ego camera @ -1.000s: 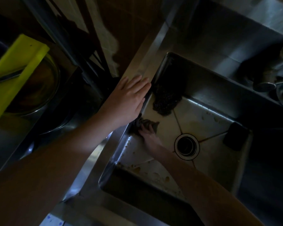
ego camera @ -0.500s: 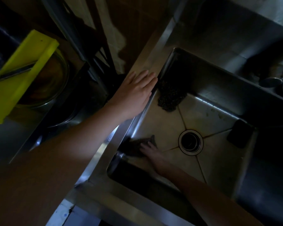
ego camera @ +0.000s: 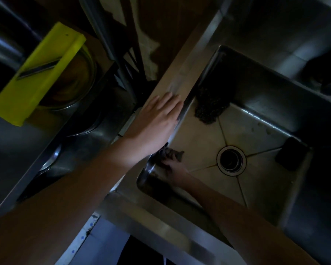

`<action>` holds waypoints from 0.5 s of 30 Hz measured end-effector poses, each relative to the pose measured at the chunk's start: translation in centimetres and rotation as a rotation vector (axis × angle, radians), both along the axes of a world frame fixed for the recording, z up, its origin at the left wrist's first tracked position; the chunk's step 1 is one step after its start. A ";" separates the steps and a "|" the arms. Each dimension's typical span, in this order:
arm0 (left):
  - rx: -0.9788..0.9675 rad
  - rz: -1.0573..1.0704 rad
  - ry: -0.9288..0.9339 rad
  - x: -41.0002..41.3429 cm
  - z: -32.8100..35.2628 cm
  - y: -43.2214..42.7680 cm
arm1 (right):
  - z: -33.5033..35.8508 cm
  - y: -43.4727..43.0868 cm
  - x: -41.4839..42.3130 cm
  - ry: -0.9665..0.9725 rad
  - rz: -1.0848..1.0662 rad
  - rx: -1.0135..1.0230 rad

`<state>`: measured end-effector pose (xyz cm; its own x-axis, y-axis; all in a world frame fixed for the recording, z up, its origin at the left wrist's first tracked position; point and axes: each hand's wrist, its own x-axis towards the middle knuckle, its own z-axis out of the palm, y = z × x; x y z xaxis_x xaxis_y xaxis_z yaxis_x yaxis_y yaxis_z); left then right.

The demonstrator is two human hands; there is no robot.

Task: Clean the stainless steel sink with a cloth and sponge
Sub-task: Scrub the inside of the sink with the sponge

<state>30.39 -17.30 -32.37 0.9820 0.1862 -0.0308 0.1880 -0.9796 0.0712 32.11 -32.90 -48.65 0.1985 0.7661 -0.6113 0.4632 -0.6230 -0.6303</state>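
Head view: left hand [ego camera: 161,117] flat, fingers spread, on the sink [ego camera: 182,73] rim | right hand [ego camera: 175,167] below it inside the basin, gripping a dark cloth [ego camera: 170,153] | sponge [ego camera: 290,155] far right of that hand, past the drain [ego camera: 231,161]

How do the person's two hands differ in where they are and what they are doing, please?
The left hand lies flat and open on the sink rim, while the right hand is down inside the basin. The left hand holds nothing; the right hand presses a dark cloth against the sink floor near the wall. The left hand is well lit, the right hand in shadow. Both are bare.
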 end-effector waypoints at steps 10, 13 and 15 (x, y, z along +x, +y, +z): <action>-0.013 0.046 0.043 -2.9 0.5 -1.3 | 0.7 -3.9 0.1 0.162 0.243 -0.114; -0.018 0.055 0.035 -3.3 0.6 -1.6 | 1.3 -7.5 2.6 0.121 0.380 -0.162; -0.020 0.052 0.030 -3.3 0.7 -1.7 | 2.1 -10.2 3.6 0.010 0.455 -0.203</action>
